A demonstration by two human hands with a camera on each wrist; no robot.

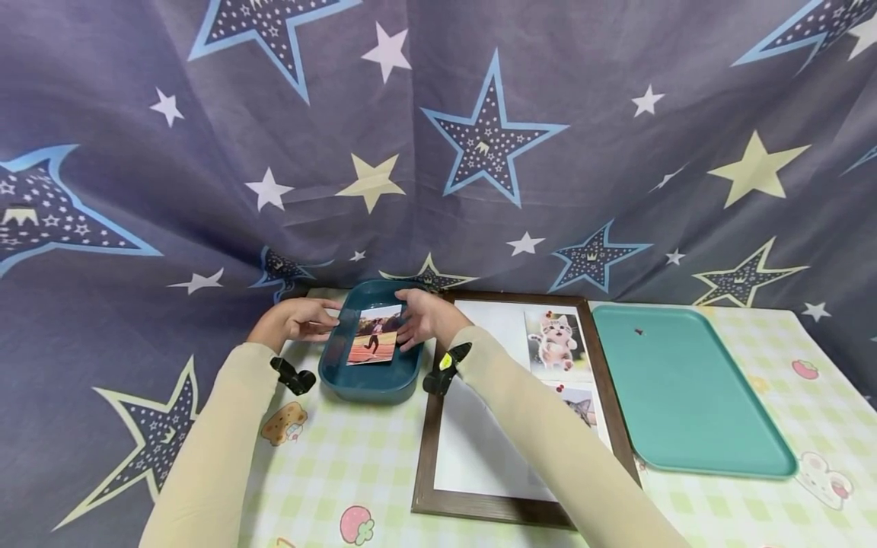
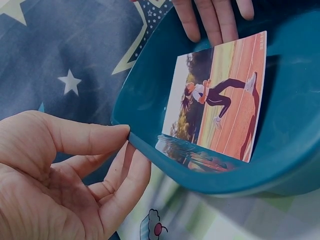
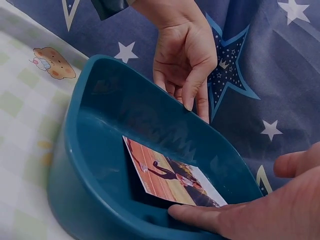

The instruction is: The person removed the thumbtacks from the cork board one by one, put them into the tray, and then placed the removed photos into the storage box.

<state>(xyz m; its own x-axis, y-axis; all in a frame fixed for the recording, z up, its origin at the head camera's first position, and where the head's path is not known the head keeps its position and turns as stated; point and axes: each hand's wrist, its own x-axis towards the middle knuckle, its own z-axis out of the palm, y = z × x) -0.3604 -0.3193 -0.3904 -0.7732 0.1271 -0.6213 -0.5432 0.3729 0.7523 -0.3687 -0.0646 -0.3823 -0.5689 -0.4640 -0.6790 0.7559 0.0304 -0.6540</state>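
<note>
A blue-green plastic basin stands on the table, and a photo of a runner on a track lies tilted inside it. My left hand pinches the basin's left rim between thumb and fingers. On the other side my right hand reaches over the rim into the basin. Its straight fingers are right at the photo's edge, with the thumb held apart. The photo's image is mirrored on the basin's glossy inner wall.
Right of the basin lies a brown-framed white board with cat photos held by red pins. Beyond it is a flat green tray with a small red pin. A starry curtain hangs behind the checked tablecloth.
</note>
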